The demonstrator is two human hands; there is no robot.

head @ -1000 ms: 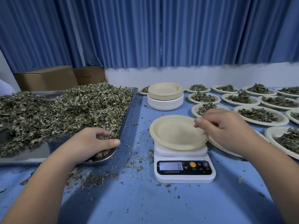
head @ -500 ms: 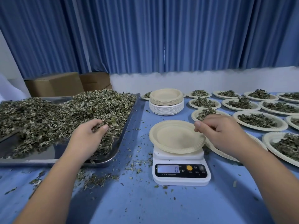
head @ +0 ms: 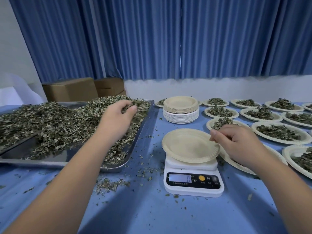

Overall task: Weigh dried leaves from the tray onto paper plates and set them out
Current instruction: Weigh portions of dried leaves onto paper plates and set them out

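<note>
Our left hand (head: 118, 120) is clenched round a clump of leaves (head: 141, 106), with the tray (head: 50, 162) beneath that grip. Our right hand (head: 236, 144) pinches the rim of 1 empty plate (head: 187, 146), which sits left of it on the scale (head: 192, 186) reading 0.

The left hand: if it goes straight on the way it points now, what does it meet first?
Likely the left hand meets the leaves heaped in the far right corner of the tray, then its rim; its height above them is unclear.
</note>
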